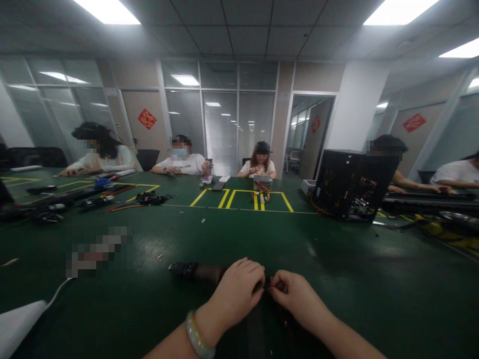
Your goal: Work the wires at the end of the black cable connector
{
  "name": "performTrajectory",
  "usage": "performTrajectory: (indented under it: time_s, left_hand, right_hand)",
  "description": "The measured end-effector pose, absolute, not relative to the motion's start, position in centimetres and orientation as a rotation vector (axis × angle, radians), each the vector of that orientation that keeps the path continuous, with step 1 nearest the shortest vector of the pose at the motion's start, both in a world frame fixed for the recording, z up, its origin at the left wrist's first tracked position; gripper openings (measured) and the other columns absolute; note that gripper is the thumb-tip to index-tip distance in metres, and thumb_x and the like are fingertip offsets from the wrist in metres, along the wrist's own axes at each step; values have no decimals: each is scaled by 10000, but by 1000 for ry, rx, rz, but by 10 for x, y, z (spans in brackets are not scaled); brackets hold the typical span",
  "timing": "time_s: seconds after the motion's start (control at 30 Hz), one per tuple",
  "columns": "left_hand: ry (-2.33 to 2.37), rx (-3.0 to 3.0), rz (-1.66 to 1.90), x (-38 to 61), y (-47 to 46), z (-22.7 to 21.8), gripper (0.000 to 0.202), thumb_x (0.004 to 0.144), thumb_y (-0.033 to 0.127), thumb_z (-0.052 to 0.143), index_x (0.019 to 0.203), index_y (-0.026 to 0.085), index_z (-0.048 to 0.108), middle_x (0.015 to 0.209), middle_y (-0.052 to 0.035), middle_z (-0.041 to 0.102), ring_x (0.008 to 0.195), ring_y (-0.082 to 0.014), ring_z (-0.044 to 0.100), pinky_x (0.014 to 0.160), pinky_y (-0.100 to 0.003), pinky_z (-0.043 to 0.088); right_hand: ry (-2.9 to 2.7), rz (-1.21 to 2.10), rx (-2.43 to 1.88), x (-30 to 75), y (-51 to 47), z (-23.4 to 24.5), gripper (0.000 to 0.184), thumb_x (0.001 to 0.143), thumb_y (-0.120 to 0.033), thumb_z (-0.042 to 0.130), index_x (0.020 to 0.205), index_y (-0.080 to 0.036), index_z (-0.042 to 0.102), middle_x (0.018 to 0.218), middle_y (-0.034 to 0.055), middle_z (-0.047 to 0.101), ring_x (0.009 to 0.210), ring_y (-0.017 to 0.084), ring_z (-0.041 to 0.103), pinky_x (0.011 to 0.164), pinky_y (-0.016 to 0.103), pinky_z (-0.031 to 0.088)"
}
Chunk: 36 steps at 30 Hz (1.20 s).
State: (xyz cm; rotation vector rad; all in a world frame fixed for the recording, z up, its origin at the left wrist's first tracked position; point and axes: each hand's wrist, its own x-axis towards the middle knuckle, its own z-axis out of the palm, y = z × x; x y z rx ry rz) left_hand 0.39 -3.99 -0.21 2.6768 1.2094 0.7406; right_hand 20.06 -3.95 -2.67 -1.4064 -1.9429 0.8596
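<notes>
My left hand (pixel 239 289) and my right hand (pixel 294 294) meet at the near edge of the green table (pixel 239 234). Both are closed in a pinch around a small dark part (pixel 266 286) between the fingertips. I cannot make out what that part is. A dark cable bundle with a black connector end (pixel 185 269) stretches out to the left from under my left hand. A pale bangle (pixel 197 336) sits on my left wrist. More dark cabling lies under my wrists, mostly hidden.
An open black computer case (pixel 346 184) stands at the right. Cable bundles (pixel 112 197) lie at the far left. A power supply with coloured wires (pixel 262 187) sits inside yellow tape lines. Several people sit along the far and right sides. A white sheet (pixel 18 324) lies near left.
</notes>
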Motion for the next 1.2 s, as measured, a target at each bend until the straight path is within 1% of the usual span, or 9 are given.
performTrajectory:
  time_s: [0.17,0.27,0.4,0.5,0.57,0.73,0.9,1.03,1.2]
  left_hand:
    - [1221,2662,745,3,-39,-3,109,820,177,646,888,214,569,1077,-6,637,1065,-188,562,1080,-427,323]
    - [1188,2674,754,4,-39,-4,91,836,142,613,879,211,574,1076,-10,642,1051,-186,572,1076,-430,332]
    - [1145,2690,764,4,-39,-4,128,830,105,597,882,220,579,1083,4,647,1058,-175,572,1093,-421,313]
    - [1182,2677,784,3,-39,-4,128,817,161,636,908,223,572,1116,0,636,1092,-186,558,1103,-427,302]
    - [1227,2670,779,3,-39,-3,118,818,202,646,905,216,568,1094,-15,639,1071,-199,566,1091,-438,313]
    - [1237,2653,732,4,-39,-4,74,834,179,619,881,214,572,994,-7,646,982,-190,586,1028,-402,363]
    - [1250,2613,695,3,-39,-4,80,834,174,607,898,216,582,940,-2,639,919,-194,584,860,-341,426]
    - [1262,2598,672,2,-38,-5,62,835,182,603,885,214,584,880,9,625,865,-185,574,788,-313,415]
    - [1281,2595,673,3,-36,-9,77,817,178,617,871,216,576,861,18,619,842,-182,564,764,-311,399]
  right_hand:
    - [-1930,866,-1409,200,-39,-27,55,803,-197,612,768,-167,643,682,-11,645,629,130,572,549,191,371]
    - [-1936,865,-1400,201,-39,-28,46,798,-181,607,771,-168,641,687,-12,646,630,129,574,552,190,373]
    - [-1938,863,-1402,201,-39,-29,42,798,-180,602,779,-172,639,683,-15,643,626,130,572,546,191,372]
    - [-1945,855,-1404,201,-39,-29,54,806,-200,607,777,-171,642,688,-12,646,629,131,577,551,192,373]
    - [-1946,844,-1411,201,-39,-29,64,811,-213,610,773,-172,640,692,-9,649,635,133,580,553,192,373]
    - [-1953,823,-1425,201,-36,-33,57,808,-214,620,775,-173,642,700,-6,658,634,135,581,554,193,373]
    - [-1937,852,-1416,202,-36,-36,54,812,-212,613,783,-177,641,697,-8,661,639,137,592,544,191,372]
    - [-1929,861,-1400,199,-38,-33,60,813,-200,600,783,-183,649,703,-11,666,641,137,600,549,193,381]
    - [-1934,820,-1391,197,-40,-31,70,813,-189,593,772,-179,649,720,-9,672,663,138,611,566,195,383]
